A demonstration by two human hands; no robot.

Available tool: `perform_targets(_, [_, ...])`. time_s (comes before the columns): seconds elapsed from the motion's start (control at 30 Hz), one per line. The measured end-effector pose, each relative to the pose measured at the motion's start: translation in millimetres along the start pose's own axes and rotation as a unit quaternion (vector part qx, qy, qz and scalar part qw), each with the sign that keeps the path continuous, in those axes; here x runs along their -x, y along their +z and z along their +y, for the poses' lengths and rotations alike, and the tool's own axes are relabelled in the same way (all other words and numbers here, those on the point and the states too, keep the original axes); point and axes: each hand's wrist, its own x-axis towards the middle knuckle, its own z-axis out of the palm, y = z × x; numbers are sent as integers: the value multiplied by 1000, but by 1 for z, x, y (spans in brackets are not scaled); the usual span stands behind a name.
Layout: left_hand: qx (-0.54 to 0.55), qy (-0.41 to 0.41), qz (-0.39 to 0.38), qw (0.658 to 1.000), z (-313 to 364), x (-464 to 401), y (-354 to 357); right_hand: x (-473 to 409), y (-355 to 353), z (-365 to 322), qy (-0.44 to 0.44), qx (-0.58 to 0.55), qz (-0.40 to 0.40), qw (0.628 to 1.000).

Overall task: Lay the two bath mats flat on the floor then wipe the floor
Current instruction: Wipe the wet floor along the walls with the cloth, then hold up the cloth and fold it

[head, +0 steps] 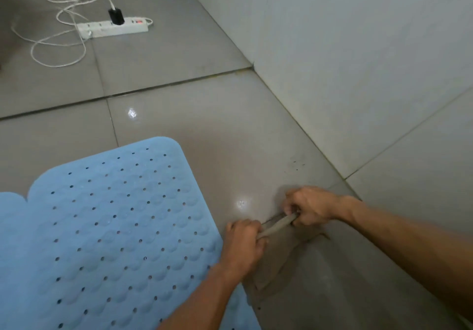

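Blue perforated rubber mat (102,227) flat on glossy grey tile floor (204,125).
Left hand (243,245) and right hand (311,205) both clenched around ends of rolled grey-brown mat (277,223), its loose part trailing on tile.

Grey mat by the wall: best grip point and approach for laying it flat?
Take the grey mat by its raised, rolled top edge, where the left hand and right hand already grip it, spaced apart. Come from above, on the side away from the wall: that edge is lifted clear of the floor, while the rest lies limp, offering no lip.
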Motion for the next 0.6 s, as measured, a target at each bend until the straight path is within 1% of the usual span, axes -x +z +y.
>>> perform_targets(0.07, [49, -16, -8, 999, 3, -19, -39, 2, -31, 2, 27, -25, 8, 999])
perform_targets(0.1, [53, -17, -6, 998, 7, -27, -59, 4, -47, 0, 40, -34, 16, 998])
perform_targets(0.23, [17, -9, 30, 999, 26, -45, -141, 18, -114, -19, 55, -31, 57, 996])
perform_targets(0.33, [12, -19, 72, 997, 47, -45, -203, 36, -172, -34, 41, -11, 109, 993])
perform_targets(0.43, [-4, -24, 82, 996, 72, -43, -268, 52, -235, -49, 15, -11, 148, 989])
perform_targets(0.53, [-11, -47, 81, 996, 98, -48, -337, 71, -303, -67, 8, -20, 137, 990])
perform_targets(0.6, [-10, -57, 67, 996, 116, -50, -386, 86, -350, -78, 8, -31, 124, 992])
